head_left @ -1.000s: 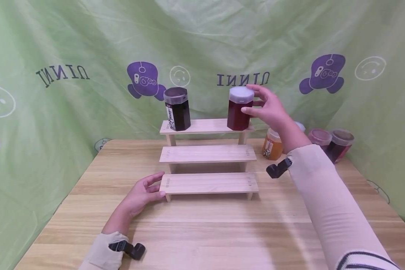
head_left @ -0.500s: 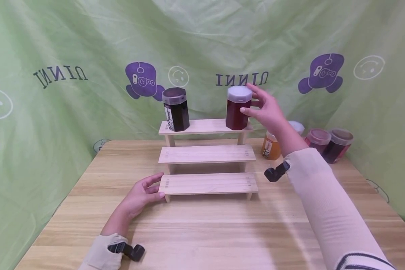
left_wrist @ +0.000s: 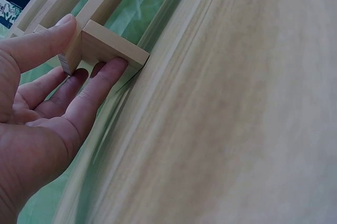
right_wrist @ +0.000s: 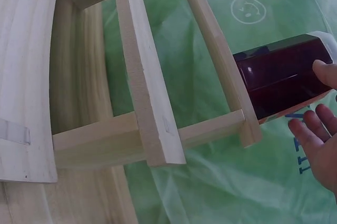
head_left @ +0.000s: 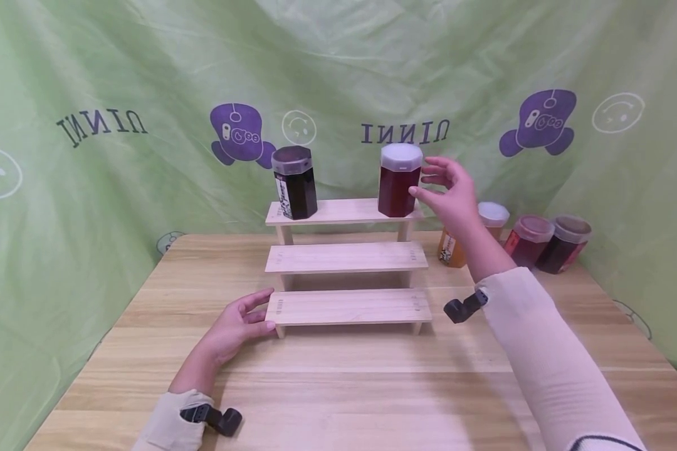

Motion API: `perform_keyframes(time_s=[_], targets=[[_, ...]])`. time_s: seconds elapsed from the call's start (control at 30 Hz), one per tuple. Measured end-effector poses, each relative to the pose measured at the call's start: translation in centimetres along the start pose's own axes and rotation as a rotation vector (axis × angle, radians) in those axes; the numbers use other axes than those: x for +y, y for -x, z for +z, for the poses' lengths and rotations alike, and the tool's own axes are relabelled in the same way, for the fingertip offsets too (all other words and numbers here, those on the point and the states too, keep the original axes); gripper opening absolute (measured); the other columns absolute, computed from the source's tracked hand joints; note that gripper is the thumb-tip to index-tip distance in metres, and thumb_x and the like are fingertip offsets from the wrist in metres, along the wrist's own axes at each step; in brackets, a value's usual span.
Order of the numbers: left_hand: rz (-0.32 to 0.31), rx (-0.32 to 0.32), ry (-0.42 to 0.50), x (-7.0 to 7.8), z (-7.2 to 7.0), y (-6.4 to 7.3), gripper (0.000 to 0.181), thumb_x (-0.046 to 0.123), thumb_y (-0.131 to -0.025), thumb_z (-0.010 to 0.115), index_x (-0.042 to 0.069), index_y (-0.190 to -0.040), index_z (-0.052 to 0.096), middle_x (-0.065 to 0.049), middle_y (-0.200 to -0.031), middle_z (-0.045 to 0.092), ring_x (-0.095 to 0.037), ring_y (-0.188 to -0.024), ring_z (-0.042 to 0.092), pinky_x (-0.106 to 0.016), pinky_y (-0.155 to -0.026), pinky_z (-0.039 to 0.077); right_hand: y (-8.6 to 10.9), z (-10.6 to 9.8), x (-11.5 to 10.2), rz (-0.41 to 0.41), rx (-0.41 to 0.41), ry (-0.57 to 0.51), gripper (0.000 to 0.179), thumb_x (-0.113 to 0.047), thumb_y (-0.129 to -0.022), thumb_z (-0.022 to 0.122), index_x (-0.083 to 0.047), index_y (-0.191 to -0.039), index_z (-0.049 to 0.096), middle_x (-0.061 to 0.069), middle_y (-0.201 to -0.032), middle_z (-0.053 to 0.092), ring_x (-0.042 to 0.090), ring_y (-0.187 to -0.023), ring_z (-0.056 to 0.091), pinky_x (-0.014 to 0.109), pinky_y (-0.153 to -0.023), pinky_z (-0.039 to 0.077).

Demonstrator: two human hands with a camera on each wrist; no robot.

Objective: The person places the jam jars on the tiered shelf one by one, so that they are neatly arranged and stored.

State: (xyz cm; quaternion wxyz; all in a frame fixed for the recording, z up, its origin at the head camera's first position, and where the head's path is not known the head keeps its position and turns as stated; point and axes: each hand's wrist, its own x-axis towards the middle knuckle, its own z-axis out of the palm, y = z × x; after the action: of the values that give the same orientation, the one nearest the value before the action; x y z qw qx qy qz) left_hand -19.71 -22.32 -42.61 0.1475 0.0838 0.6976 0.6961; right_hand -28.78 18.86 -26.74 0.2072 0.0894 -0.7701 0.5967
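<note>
A three-tier wooden stepped stand (head_left: pixel 346 257) stands on the table. My left hand (head_left: pixel 238 326) holds the left end of its lowest step; in the left wrist view the thumb lies against the board's end and the fingers (left_wrist: pixel 105 76) reach to the leg. On the top step, at the right end, is an upright jar of dark red jam (head_left: pixel 398 188) with a white lid. My right hand (head_left: pixel 451 191) is just right of it, fingers spread away from the jar, thumb (right_wrist: pixel 324 71) right at its side. A nearly black jar (head_left: pixel 296 188) stands at the top step's left end.
Right of the stand, behind my right forearm, are an orange jar (head_left: pixel 451 249), a white-lidded jar (head_left: pixel 493 216), a red jar (head_left: pixel 527 241) and a dark jar (head_left: pixel 565 245). A green printed cloth (head_left: pixel 338 62) hangs behind the wooden table (head_left: pixel 338 394).
My right hand's fingers have come off the red jar's lid and side, and the hand has drawn slightly right and down. The jar stays on the top step; my left hand has not moved.
</note>
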Motion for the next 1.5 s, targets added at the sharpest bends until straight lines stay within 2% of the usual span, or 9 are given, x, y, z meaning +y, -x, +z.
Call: perform_keyframes(time_s=[0.3, 0.47, 0.63, 0.97, 1.27, 1.5], targets=[[-0.002, -0.001, -0.005, 0.1, 0.1, 0.1, 0.081, -0.007, -0.081, 0.072, -0.005, -0.149, 0.029, -0.025, -0.152, 0.029, -0.026, -0.112, 0.059, -0.034, -0.089, 0.056, 1.7, -0.6, 0.1, 0.009, 0.011, -0.021, 0.054, -0.016, -0.082, 0.08, -0.002, -0.129, 0.056, 0.008, -0.121, 0.059, 0.019, -0.108, 0.057, 0.029, -0.097, 0.051], [0.006, -0.007, -0.007, 0.0, 0.0, 0.1, 0.081, -0.007, -0.081, 0.072, -0.005, -0.149, 0.028, -0.026, -0.152, 0.029, -0.027, -0.113, 0.059, -0.033, -0.089, 0.056, 2.5, -0.8, -0.1, -0.036, -0.005, -0.059, 0.05, -0.008, -0.082, 0.079, 0.001, -0.126, 0.058, 0.008, -0.121, 0.06, 0.018, -0.106, 0.057, 0.033, -0.099, 0.05], [0.01, -0.01, -0.003, 0.1, 0.1, 0.1, 0.081, -0.007, -0.081, 0.072, -0.006, -0.149, 0.028, -0.026, -0.152, 0.029, -0.027, -0.114, 0.059, -0.033, -0.089, 0.056, 3.4, -1.1, -0.1, -0.055, -0.03, -0.054, 0.05, -0.007, -0.082, 0.079, -0.001, -0.127, 0.058, 0.008, -0.123, 0.059, 0.018, -0.107, 0.057, 0.034, -0.1, 0.049], [0.008, -0.011, -0.003, 0.2, 0.1, 0.1, 0.082, -0.007, -0.081, 0.072, -0.006, -0.149, 0.027, -0.026, -0.152, 0.029, -0.03, -0.116, 0.058, -0.034, -0.091, 0.055, 4.8, -2.2, -0.1, -0.131, -0.08, -0.059, 0.052, -0.001, -0.082, 0.076, 0.0, -0.131, 0.056, 0.007, -0.128, 0.057, 0.017, -0.111, 0.055, 0.024, -0.098, 0.048], [0.02, -0.017, 0.014, 0.1, -0.1, 0.0, 0.081, -0.008, -0.08, 0.072, -0.006, -0.149, 0.029, -0.027, -0.151, 0.03, -0.026, -0.112, 0.06, -0.035, -0.09, 0.055, 5.9, -3.1, 0.8, -0.196, -0.074, -0.002, 0.055, 0.003, -0.081, 0.076, 0.001, -0.132, 0.055, 0.011, -0.128, 0.053, 0.015, -0.112, 0.054, 0.024, -0.101, 0.046], [0.016, -0.012, -0.004, 0.0, -0.1, 0.0, 0.081, -0.007, -0.081, 0.072, -0.005, -0.149, 0.029, -0.026, -0.151, 0.03, -0.028, -0.114, 0.059, -0.034, -0.09, 0.056, 6.2, -3.9, 1.8, -0.202, -0.055, -0.028, 0.056, 0.009, -0.078, 0.075, 0.002, -0.13, 0.057, 0.005, -0.126, 0.055, 0.015, -0.112, 0.054, 0.019, -0.097, 0.048]])
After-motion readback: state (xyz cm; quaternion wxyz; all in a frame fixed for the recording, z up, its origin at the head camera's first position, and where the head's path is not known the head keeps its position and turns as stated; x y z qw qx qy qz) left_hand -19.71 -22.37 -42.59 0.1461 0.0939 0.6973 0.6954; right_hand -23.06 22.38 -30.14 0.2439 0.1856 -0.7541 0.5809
